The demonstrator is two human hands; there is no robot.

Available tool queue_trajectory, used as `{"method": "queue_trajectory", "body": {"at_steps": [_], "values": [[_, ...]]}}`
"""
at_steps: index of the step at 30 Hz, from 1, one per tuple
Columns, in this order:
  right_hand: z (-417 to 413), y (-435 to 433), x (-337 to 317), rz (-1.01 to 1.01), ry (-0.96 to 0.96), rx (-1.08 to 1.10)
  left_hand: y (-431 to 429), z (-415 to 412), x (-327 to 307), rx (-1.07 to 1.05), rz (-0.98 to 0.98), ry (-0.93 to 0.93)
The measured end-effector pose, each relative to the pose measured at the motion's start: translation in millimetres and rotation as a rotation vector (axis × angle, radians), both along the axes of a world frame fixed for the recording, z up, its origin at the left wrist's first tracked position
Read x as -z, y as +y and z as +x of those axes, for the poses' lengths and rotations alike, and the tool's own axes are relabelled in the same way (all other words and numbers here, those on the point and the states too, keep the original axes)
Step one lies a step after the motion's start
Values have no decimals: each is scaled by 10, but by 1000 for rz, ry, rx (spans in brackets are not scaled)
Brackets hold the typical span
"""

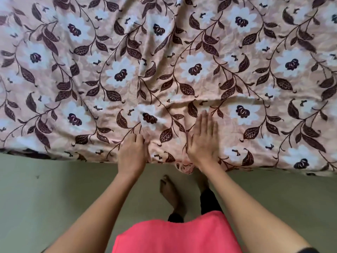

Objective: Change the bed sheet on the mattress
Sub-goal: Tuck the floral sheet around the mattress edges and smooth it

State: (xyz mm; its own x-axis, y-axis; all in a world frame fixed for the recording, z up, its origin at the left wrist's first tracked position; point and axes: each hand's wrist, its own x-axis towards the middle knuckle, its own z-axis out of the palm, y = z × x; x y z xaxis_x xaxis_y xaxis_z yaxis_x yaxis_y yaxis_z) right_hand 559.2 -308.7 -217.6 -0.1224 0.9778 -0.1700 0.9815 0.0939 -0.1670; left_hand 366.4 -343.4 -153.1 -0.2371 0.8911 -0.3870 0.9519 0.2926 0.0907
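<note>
Nearest is a bare foot [171, 190] on a pale green floor [54, 189]. At the bed's edge, the left hand [132, 152] has its fingers curled into a bunched fold of the floral bed sheet [182, 70]. The right hand [202, 141] lies flat on it, fingers straight. The sheet covers everything beyond but it's wrinkly, so I'd guess smoothing and tucking are left.

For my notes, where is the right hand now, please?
Head view, lower centre: the right hand lies flat on the pink floral bed sheet near its front edge, right of the left hand.
</note>
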Motion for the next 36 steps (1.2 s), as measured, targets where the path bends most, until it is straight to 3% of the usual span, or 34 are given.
{"method": "queue_trajectory", "body": {"at_steps": [4,8,13,16,19,21,24,26,30,32,36], "values": [[-478,-106,-18,-37,67,-210,15,-84,15,71,41,4],[-366,-99,-76,23,105,-367,-62,-597,-74,-198,13,124],[303,1,-45,28,23,53,-66,-1018,-52,-366,56,141],[138,-18,-53,-16,3,111,-36,-952,-41,-367,96,26],[-464,-224,-91,-19,56,-74,-66,-710,4,-195,24,5],[-849,-430,-103,-41,87,-210,-117,-610,41,-125,82,-15],[-1110,-544,-153,-64,99,-467,-120,-632,17,-199,111,0],[-992,-489,-198,-52,127,-512,-100,-684,-4,-309,128,6],[-204,-400,-225,-12,126,-216,-43,-710,-20,-401,218,-26],[214,-401,-245,-12,81,-229,63,-759,-1,-475,272,-51],[307,-479,-209,35,118,-336,243,-845,68,-608,60,-14]]}}
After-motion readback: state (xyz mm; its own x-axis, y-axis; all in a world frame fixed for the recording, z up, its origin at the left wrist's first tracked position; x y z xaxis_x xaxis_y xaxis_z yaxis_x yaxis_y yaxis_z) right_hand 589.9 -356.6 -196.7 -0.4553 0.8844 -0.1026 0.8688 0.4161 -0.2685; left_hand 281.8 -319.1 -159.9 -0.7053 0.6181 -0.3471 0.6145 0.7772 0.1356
